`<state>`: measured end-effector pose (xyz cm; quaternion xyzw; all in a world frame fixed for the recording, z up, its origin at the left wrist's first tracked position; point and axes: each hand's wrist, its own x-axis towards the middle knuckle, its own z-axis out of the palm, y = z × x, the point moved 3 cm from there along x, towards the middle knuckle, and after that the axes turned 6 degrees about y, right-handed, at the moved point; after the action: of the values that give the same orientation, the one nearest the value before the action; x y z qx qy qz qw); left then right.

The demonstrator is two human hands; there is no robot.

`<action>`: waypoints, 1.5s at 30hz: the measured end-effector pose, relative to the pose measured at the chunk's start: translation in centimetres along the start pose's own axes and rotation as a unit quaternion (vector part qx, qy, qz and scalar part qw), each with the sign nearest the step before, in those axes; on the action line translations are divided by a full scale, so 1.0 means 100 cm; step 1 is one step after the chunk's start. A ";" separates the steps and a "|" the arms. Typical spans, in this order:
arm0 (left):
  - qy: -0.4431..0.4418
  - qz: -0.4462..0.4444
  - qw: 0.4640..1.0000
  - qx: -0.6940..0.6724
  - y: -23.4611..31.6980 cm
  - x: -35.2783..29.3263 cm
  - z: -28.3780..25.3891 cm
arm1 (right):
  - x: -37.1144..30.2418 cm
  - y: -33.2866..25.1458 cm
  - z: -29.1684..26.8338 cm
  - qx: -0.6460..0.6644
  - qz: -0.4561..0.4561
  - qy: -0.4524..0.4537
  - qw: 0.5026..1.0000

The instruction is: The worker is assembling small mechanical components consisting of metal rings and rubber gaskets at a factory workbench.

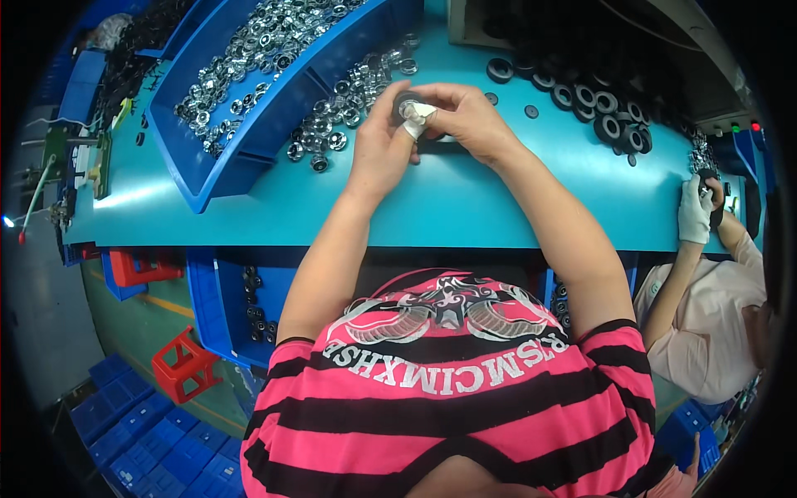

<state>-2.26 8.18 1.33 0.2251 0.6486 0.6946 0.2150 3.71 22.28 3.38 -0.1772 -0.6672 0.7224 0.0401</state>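
Fingers of the left hand [383,137] and right hand [471,116] pinch a round black-and-silver part [405,100], right of the blue bin [220,176]. Silver hubs [337,140] adjoin the bin; black rings [606,126] lie far right of it. Teal worktop [398,220] separates bin from front edge.

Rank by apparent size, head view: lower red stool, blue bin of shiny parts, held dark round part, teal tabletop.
1. Teal tabletop
2. Blue bin
3. Lower red stool
4. Dark round part
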 end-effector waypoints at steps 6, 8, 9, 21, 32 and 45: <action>0.016 0.044 0.992 0.115 0.002 0.000 0.004 | -0.003 -0.007 -0.003 -0.005 -0.001 0.005 1.000; 0.010 0.066 0.985 0.159 0.000 0.000 0.004 | -0.002 -0.006 -0.003 -0.012 -0.006 0.012 1.000; 0.006 0.075 0.981 0.177 0.000 0.000 0.004 | -0.002 -0.003 -0.004 -0.013 -0.011 0.016 1.000; 0.021 0.182 0.943 0.278 -0.003 0.000 0.008 | 0.005 0.013 0.002 -0.063 -0.001 0.080 0.995; 0.074 0.235 0.909 0.336 -0.001 -0.005 0.010 | 0.008 0.022 0.007 -0.058 -0.011 0.116 0.991; -0.033 0.120 0.985 0.123 -0.011 0.000 -0.001 | 0.016 0.018 -0.010 0.030 0.025 -0.041 0.998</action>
<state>-2.28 8.20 0.25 0.3490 0.6899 0.6224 0.1219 2.84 23.54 1.22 -0.1629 -0.6418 0.7493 -0.0001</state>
